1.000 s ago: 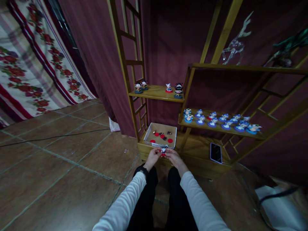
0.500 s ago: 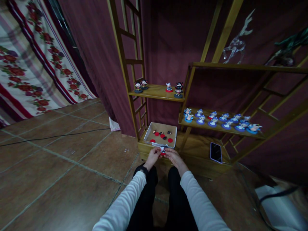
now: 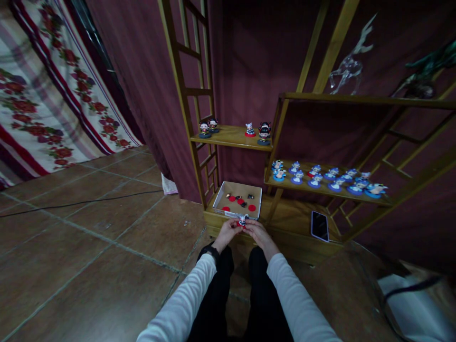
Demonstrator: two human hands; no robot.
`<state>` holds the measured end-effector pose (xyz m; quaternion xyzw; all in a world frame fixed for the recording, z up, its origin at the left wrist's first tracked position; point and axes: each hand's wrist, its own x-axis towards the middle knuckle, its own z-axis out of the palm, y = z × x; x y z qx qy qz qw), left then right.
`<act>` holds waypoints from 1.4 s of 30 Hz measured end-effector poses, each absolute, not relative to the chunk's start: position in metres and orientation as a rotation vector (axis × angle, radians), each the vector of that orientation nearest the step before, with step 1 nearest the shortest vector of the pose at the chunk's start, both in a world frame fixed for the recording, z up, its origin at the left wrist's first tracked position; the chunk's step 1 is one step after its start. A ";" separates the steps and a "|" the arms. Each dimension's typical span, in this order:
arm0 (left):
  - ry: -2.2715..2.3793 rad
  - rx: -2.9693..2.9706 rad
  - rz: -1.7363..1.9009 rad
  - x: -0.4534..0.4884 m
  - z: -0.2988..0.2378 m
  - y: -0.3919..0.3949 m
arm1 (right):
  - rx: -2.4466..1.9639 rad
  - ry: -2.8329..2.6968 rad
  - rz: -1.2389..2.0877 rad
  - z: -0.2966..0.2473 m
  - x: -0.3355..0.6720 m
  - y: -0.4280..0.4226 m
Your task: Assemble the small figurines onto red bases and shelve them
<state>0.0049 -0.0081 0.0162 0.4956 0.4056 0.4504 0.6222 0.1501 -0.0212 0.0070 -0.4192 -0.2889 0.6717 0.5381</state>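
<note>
The left hand (image 3: 228,231) and the right hand (image 3: 257,232) were close together, each pinching the same figurine (image 3: 242,221) (pale, on a red base) at the fingertips. It sat just near of the open box (image 3: 238,183) on the low shelf. A phone (image 3: 319,226) lay to the right.

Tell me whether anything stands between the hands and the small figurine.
Nothing visible does: the left hand and right hand both pinch the small figurine at their fingertips, just in front of the cardboard box.
</note>
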 end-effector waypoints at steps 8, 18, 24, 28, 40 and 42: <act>0.883 1.121 1.074 0.007 0.010 -0.006 | -1.003 -0.690 1.593 0.010 0.150 -0.023; 0.923 1.209 1.032 0.006 0.016 -0.007 | -0.983 -0.716 1.608 0.005 0.152 -0.020; 0.988 1.271 0.994 0.004 0.023 -0.009 | -0.977 -0.691 1.628 0.006 0.152 -0.019; 0.988 1.268 0.967 0.003 0.023 -0.009 | -0.972 -0.685 1.621 0.007 0.152 -0.019; 0.906 1.104 0.908 0.001 0.023 -0.007 | -1.023 -0.686 1.632 0.007 0.153 -0.018; 0.920 1.081 0.892 0.000 0.024 -0.008 | -1.026 -0.691 1.630 0.008 0.154 -0.018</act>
